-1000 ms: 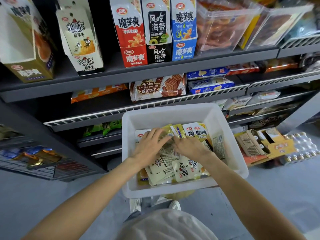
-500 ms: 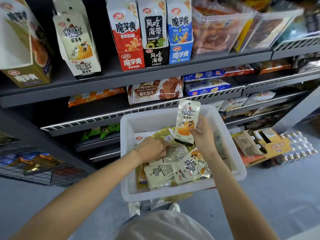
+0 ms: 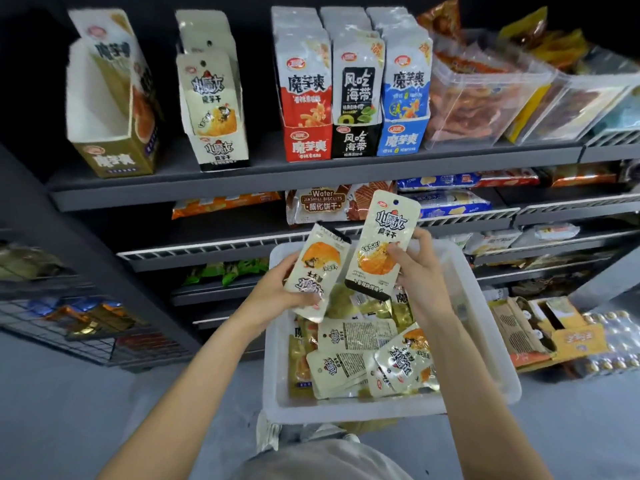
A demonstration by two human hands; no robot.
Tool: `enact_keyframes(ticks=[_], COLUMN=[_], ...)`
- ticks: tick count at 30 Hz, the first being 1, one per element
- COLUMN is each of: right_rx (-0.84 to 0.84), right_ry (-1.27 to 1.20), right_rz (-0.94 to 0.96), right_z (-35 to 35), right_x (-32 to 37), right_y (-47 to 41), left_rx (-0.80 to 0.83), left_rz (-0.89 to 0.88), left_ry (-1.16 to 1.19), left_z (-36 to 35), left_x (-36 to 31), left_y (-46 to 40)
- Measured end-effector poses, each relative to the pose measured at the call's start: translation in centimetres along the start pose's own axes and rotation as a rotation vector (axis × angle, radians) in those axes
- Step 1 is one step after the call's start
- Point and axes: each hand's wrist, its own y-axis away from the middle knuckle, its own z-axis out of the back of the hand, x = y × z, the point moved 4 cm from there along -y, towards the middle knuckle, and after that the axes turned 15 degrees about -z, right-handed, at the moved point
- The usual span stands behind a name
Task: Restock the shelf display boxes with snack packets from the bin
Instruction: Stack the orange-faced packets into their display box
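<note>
Here, in the head view, the left hand (image 3: 277, 292) grips a cream foil snack packet (image 3: 317, 271), held upside down, fingers curled round its lower edge. The right hand (image 3: 417, 275) pinches a second cream packet (image 3: 381, 244) upright, thumb on its front. Both packets are above the white plastic bin (image 3: 498, 362), which holds more packets. Well above the bin, a cream display box (image 3: 218, 109) stands on the dark shelf (image 3: 263, 174).

Dark top shelf (image 3: 242, 183) carries five upright display boxes (image 3: 306, 98), then seemingly clear tubs (image 3: 481, 98).
</note>
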Motion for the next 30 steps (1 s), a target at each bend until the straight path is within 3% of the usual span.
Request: enact_keyframes(ticks=[6,12,16,21,25,30], right_rx=[0.026,0.149,0.204,0.147,0.151,0.077], right_ry=[0.108,0.084,0.007,-0.009,-0.173,-0.182], right_rz=[0.102,0.184,0.263,0.399,0.395,0.455], right_z=[-3.4,-9.4,-13.5,-16.6,-18.3,-19.5], right_x=[4.0,8.7,12.8,16.3,17.9,19.6], right_y=[-1.2,-2.1,-2.2,-1.9,-2.9,-4.1], left_rx=[-0.285,-0.577,-0.653,-0.742,-0.743,-0.658], left_rz=[-0.316,-0.543,-0.677,-0.729,-0.73,-0.698], left_ry=[-0.533,-0.326,-0.288,-0.307,-0.458,-0.501], left_z=[6.8,12.5,14.8,17.0,18.4,19.2], left_x=[-7.8,-16.9,-20.8,-23.0,-23.4,-21.9], left_y=[0.9,-0.6,-3.1,-6.1,-8.1,-10.7])
